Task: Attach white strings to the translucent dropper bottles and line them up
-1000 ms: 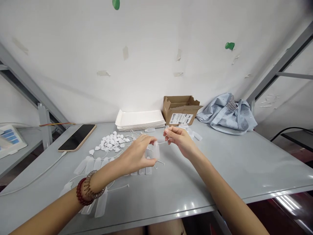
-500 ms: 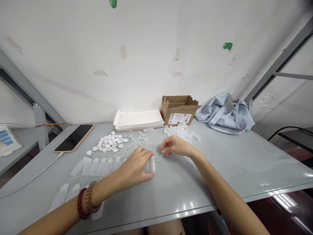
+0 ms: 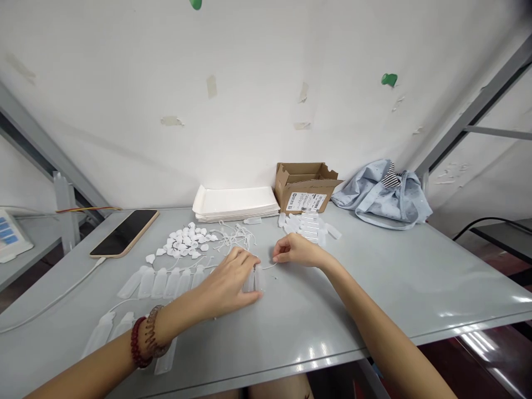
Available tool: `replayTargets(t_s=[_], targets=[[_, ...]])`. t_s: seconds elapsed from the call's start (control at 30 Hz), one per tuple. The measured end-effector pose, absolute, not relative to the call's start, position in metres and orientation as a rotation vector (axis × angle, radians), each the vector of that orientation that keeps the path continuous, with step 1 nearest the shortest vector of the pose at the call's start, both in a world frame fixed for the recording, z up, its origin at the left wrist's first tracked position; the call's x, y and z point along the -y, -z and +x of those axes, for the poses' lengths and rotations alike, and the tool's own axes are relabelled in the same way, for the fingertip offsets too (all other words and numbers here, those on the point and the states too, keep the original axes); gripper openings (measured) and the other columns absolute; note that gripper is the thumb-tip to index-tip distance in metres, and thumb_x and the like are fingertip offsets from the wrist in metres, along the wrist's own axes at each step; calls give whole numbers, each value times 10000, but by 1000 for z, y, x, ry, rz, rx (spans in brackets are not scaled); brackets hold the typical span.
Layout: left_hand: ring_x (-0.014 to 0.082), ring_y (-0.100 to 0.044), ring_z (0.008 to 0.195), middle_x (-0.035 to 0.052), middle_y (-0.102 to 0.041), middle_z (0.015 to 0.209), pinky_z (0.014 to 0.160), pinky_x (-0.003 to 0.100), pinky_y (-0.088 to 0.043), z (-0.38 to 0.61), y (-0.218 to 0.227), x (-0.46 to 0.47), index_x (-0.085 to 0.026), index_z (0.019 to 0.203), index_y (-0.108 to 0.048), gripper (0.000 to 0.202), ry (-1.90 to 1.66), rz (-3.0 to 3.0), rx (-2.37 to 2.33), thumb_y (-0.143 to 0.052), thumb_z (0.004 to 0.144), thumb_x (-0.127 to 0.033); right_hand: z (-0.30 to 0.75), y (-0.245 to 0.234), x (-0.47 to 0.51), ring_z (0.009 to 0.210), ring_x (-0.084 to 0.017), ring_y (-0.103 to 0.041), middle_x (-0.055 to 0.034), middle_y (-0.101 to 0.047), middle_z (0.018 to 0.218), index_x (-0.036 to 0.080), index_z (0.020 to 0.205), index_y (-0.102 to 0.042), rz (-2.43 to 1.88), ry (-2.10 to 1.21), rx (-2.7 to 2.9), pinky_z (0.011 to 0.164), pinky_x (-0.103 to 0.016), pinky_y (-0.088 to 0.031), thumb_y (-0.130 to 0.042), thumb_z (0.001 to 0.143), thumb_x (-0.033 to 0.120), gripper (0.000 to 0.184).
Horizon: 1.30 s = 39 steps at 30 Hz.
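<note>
Pins a small translucent bottle (image 3: 259,277) flat on the tabletop (image 3: 374,288) with the left hand (image 3: 228,284), fingers curled over it; pinches its thin tie (image 3: 269,266) in the right hand (image 3: 296,250). Likely light, slick, squashy (best gripped around the body).

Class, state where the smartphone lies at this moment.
In the head view, the smartphone lies screen-up at the far left of the grey table, left of the heap of small white pieces.

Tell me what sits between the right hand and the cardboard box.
A loose cluster of small translucent bottles lies on the table between the right hand and the cardboard box, close to the box; the head view shows it.
</note>
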<state>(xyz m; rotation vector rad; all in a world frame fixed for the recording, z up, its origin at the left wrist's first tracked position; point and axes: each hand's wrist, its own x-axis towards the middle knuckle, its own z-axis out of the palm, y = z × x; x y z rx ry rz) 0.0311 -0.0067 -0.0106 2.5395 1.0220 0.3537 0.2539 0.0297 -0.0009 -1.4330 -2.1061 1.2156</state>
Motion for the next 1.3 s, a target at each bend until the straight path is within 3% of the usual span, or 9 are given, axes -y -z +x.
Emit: replayTargets(t_s=[0.2,0.37,0.43,0.6,0.73,0.9,1.07,1.3], targets=[[288,-421,1077,97,-528,1083,882,414,-408,31,-2,11,-167,1156,-511,470,-259,2497,-1020,-631,740,-348,253,-4,-27,581,-116,-487,15,-596,581,142,632,-673,-1466,-1098,2232,539,-225,-350,-671,690,290,159],[298,-444,1106,109,-548,1126,881,413,-426,26,-7,10,-166,1229,-489,615,-293,2456,-1057,-616,744,-523,255,-2,-27,620,-129,-540,-11,-643,646,141,686,-679,-1469,-897,2253,572,-230,-392,-602,787,316,217],[294,-449,1139,107,-568,1149,886,404,-434,20,-5,3,-175,1221,-505,583,-370,2432,-1115,-552,784,-558,254,0,-31,656,-132,-564,-20,-661,696,142,735,-672,-1475,-762,2238,610,-234,-413,-566,829,301,213],[240,-567,1057,81,-653,1100,838,341,-473,-6,0,-40,-178,1103,-591,369,-489,2549,-1495,-378,900,-399,235,4,-58,845,-151,-596,-77,-663,960,130,952,-622,-1502,-372,2227,730,-253,-435,-496,879,155,147],[284,-596,999,151,-679,1013,812,374,-456,-26,-3,-83,-99,1056,-623,340,-431,2631,-1677,-350,880,-197,212,4,-89,1044,-194,-556,-111,-619,1128,135,1072,-594,-1469,-152,2370,838,-273,-412,-516,836,43,265],[244,-649,797,104,-708,843,686,313,-438,-25,-9,-106,-166,933,-669,236,-200,2842,-1595,-460,832,-120,193,5,-107,1015,-243,-565,-132,-648,1015,120,970,-631,-1461,54,2579,825,-303,-414,-496,795,-19,261],[243,-632,843,138,-693,811,772,340,-383,-10,-8,-109,-128,786,-651,212,-67,3042,-1461,-483,796,1,190,11,-103,1057,-239,-540,-140,-636,1063,120,977,-629,-1497,190,2654,877,-303,-392,-479,801,-19,270],[244,-642,813,129,-696,736,798,352,-361,-1,-10,-112,-132,634,-621,237,-44,3078,-1397,-506,746,42,200,17,-99,1028,-251,-558,-133,-674,983,128,943,-639,-1562,141,2585,806,-289,-424,-543,844,110,139]])
